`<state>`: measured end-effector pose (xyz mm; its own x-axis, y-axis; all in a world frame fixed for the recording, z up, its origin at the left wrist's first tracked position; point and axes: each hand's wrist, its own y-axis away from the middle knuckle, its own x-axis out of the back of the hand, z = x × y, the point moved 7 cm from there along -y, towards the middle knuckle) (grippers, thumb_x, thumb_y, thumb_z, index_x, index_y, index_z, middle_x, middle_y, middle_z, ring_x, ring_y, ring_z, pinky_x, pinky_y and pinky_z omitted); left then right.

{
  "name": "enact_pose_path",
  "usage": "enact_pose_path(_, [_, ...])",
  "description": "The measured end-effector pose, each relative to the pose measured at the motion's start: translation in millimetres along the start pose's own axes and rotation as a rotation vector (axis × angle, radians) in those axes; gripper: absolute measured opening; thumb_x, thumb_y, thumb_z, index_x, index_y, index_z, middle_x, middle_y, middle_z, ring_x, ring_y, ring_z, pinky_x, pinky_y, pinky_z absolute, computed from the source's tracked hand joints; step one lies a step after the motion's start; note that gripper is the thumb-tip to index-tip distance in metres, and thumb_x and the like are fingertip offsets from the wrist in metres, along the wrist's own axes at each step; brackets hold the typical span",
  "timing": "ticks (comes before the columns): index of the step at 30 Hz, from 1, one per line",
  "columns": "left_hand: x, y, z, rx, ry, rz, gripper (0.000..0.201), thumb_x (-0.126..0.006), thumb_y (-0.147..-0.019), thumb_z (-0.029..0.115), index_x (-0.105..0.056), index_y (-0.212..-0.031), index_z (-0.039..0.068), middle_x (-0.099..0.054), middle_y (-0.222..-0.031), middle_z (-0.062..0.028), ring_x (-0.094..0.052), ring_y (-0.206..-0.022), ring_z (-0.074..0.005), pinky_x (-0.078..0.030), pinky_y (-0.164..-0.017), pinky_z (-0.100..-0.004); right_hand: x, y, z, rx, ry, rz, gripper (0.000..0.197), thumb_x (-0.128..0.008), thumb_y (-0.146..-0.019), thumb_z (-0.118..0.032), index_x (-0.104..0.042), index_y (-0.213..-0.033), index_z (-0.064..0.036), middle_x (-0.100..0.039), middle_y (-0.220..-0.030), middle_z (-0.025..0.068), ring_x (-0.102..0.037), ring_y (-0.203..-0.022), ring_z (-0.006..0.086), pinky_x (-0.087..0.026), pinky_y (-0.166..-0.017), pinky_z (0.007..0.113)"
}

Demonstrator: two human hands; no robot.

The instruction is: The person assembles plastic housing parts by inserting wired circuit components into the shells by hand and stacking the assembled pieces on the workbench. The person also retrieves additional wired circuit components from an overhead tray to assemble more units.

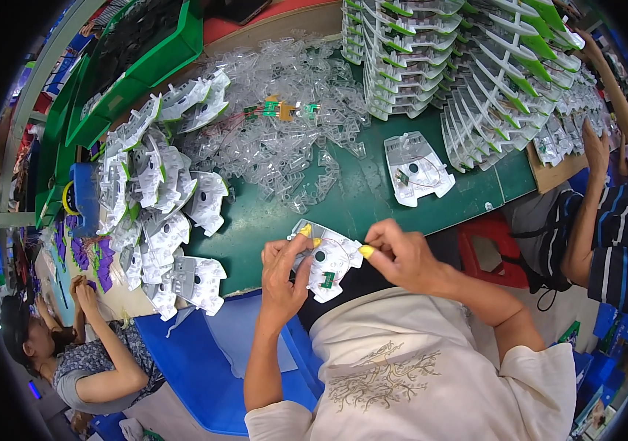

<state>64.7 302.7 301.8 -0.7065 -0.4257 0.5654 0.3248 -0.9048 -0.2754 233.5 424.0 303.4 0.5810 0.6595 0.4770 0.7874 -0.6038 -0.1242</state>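
Note:
A white plastic housing (340, 259) is held in front of my body at the table's near edge. My left hand (282, 279) grips its left side, with yellow covers on the fingertips. On the housing's inner face are a small green circuit board (327, 280), thin wires and a dark round hole. Close by the right corner of the housing is my right hand (406, 259), its fingers pinched together, also with a yellow tip cover. Whatever sits in that pinch is too small to make out. Another white housing (423, 174) with a board and wires lies on the green table (362, 192).
Clear plastic parts (277, 158) are heaped mid-table, with small circuit boards (279, 111) on top. White housings are piled at left (163, 239) and stacked high at right (409, 66). A green bin (182, 48), blue bin (182, 360) and red stool (483, 246) stand around. Co-workers sit on both sides.

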Motion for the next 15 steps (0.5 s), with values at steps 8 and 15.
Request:
enact_pose_path(8, [19.2,-11.7,37.6,-0.155,-0.051,0.222,0.040,-0.073,-0.078,-0.004,-0.065,-0.117,0.002,-0.066,-0.114,-0.0169,-0.059,-0.097,-0.0335,-0.047,-0.087,-0.0416,28.3,9.1,0.0,0.002,0.024,0.251,0.021,-0.066,-0.083,0.002,-0.056,-0.101,-0.0039,-0.060,-0.070,0.0065,-0.061,-0.057,0.0138,-0.049,-0.053,0.030])
enact_pose_path(15, [-2.5,-29.5,39.7,-0.099,0.034,0.122,0.034,-0.074,-0.079,-0.004,-0.067,-0.111,0.000,-0.068,-0.108,-0.0156,-0.063,-0.097,-0.0332,-0.049,-0.086,-0.0403,121.2,15.5,49.4,-0.173,-0.169,0.546,0.018,-0.057,-0.089,0.007,-0.051,-0.105,-0.0012,-0.056,-0.079,-0.0017,-0.052,-0.066,0.0016,-0.041,-0.058,0.018])
